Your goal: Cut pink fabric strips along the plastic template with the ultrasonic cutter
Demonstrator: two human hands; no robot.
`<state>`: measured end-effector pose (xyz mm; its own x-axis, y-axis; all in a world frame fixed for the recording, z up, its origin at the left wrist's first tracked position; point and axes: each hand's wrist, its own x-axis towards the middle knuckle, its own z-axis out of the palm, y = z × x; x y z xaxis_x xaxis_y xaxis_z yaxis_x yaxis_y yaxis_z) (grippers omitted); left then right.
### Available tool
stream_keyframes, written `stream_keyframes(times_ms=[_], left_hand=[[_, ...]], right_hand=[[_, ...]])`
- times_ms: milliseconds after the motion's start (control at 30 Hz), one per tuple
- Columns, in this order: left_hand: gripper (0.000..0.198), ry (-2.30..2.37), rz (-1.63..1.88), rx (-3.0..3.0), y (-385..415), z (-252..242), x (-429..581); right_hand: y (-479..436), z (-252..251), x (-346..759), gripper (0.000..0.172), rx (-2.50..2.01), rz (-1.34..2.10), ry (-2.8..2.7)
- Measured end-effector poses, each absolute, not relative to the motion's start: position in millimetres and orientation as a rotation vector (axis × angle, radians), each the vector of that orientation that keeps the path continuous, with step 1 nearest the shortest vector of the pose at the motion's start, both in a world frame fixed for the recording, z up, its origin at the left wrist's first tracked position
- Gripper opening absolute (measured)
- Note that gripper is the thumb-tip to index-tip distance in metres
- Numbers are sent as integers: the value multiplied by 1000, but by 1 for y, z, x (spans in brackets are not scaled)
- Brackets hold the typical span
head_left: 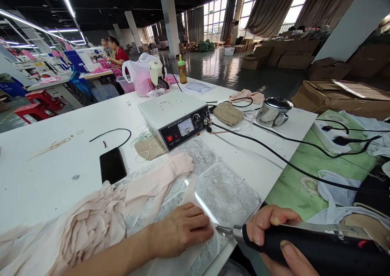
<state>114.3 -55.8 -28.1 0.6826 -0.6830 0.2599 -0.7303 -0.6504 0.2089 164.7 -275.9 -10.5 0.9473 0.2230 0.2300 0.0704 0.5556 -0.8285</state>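
My right hand [274, 235] is wrapped round the black handle of an ultrasonic cutter [317, 245], whose thin metal tip points left. That tip lies close beside the fingers of my left hand [185, 229]. Bent and held together, those left fingers press down on pale pink fabric and a clear plastic template [227, 192]; what is under them is hidden. A strip of the fabric comes out from beyond my knuckles. More pale pink fabric [91, 215] lies bunched at the left, partly behind my left forearm.
A control box [183, 128] with a dial stands mid-table, a black cable running from it towards the right. A phone [112, 165], a metal mug [273, 111], a bottle [182, 70] and loose rubber bands lie around. Beside the table's right edge are green cloth [307, 174] and a power strip [330, 136].
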Motion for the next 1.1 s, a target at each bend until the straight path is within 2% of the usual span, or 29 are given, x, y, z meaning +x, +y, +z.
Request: stream_keyframes(times_ms=[200,433,667,1100], left_hand=[[17,-1131,226,2593,-55,-30,114],[15,-1139,260,2593,-56,-29,115],[18,-1141,273,2597,-57,-26,115],[11,-1134,345,2617,-58,-29,114]], right_hand=[[-277,-10,168,8,-1033,107,-394],[-276,-7,167,13,-996,105,-328],[-277,-7,164,12,-1001,107,-349],[-279,-6,164,8,-1052,91,-399]])
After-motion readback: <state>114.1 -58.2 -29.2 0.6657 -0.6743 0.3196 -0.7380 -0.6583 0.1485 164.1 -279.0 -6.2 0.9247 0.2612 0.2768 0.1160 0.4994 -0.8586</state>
